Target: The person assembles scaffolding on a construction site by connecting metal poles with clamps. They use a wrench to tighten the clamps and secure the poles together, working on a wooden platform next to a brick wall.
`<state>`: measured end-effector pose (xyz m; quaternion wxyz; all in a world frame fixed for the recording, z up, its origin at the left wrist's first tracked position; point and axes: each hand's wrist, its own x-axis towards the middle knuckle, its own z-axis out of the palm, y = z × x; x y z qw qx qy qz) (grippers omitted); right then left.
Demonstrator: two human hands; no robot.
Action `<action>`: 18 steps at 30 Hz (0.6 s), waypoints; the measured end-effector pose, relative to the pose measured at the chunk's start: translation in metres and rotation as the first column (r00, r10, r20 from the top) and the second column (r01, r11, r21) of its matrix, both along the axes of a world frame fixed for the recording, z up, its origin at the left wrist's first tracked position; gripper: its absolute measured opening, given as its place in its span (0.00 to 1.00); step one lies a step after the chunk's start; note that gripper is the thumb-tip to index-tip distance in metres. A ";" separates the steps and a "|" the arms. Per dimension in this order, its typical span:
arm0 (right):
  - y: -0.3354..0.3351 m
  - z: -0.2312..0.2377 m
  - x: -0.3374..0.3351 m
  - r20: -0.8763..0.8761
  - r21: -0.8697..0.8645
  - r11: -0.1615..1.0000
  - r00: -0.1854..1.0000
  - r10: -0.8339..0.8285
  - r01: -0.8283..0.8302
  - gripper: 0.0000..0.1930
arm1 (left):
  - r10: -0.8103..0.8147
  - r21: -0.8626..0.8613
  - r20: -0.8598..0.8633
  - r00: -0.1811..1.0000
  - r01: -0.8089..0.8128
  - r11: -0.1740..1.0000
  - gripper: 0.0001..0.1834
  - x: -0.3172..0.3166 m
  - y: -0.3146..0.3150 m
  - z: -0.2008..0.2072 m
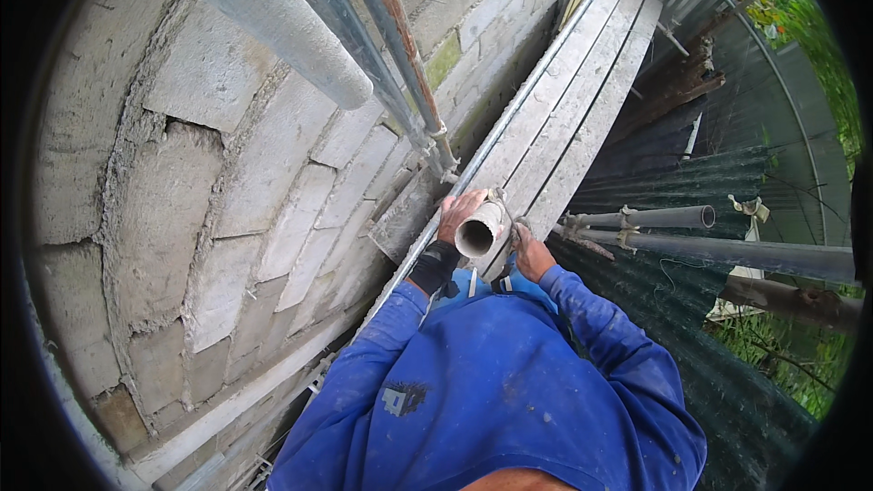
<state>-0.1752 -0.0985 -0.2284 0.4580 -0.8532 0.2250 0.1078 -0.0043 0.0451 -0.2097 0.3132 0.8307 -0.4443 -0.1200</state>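
A hollow, pale, mortar-smeared scaffold pipe point(496, 219) stands at the middle of the head view, its round open end facing up toward me. My left hand point(460, 213), with a black wrist wrap, is closed against the pipe's far-left side, its fingertips partly hidden. My right hand point(531, 253) is closed just right of the pipe, at a thin cord or wire point(512, 218) by its rim. What the right fingers pinch is too small to make out. Both forearms are in blue sleeves.
A narrow plank platform point(573, 91) runs away ahead. On the left rises a block wall point(245, 164) with scaffold tubes point(391, 45) leaning before it. Right of the platform, horizontal pipes point(664, 218) jut out over dark green corrugated sheeting point(655, 300). Metal fencing point(800, 118) curves behind.
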 end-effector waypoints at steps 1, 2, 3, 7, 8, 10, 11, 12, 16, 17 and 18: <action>-0.005 0.007 0.003 -0.094 0.013 1.000 0.996 -0.006 0.008 0.24 | -0.001 -0.013 0.006 1.000 0.001 1.000 0.44 0.001 -0.004 0.000; -0.008 0.010 0.004 0.007 -0.008 0.999 0.999 0.040 -0.040 0.23 | -0.002 -0.026 0.013 1.000 0.002 1.000 0.43 0.001 -0.008 0.000; -0.010 0.012 0.005 0.108 -0.033 0.996 0.990 0.088 -0.085 0.22 | 0.000 -0.035 0.049 0.999 0.002 0.999 0.43 0.002 -0.012 0.000; -0.024 0.046 0.020 -0.093 0.117 0.965 0.965 0.245 -0.234 0.19 | -0.013 -0.068 0.056 0.998 0.017 0.998 0.41 -0.004 -0.014 -0.005; -0.028 0.047 0.020 -0.127 0.191 0.963 0.968 0.217 -0.190 0.21 | -0.003 -0.074 0.054 0.999 0.007 0.997 0.41 -0.005 -0.018 0.002; -0.033 0.031 0.015 -0.037 0.097 0.967 0.970 0.241 -0.236 0.22 | 0.019 -0.086 0.061 0.998 -0.014 0.996 0.41 -0.004 -0.023 0.010; -0.034 0.025 0.013 0.007 0.048 0.965 0.966 0.258 -0.258 0.22 | 0.005 -0.064 0.060 0.998 -0.001 0.998 0.41 -0.003 -0.022 0.010; -0.036 0.021 0.009 -0.019 0.154 0.966 0.977 0.212 -0.207 0.21 | -0.009 -0.041 0.058 0.998 0.012 0.999 0.41 -0.002 -0.020 0.011; -0.048 0.045 0.020 -0.088 0.371 0.922 0.984 0.156 -0.113 0.19 | -0.003 0.012 0.069 0.998 0.002 1.000 0.42 -0.003 -0.023 0.017; -0.055 0.046 0.018 -0.095 0.375 0.920 0.982 0.165 -0.118 0.20 | 0.006 0.005 0.067 0.998 -0.006 1.000 0.42 -0.002 -0.026 0.018; -0.048 0.009 0.002 0.049 0.265 0.956 0.992 0.119 -0.128 0.21 | -0.007 0.004 0.063 0.998 0.006 1.000 0.42 -0.003 -0.026 0.020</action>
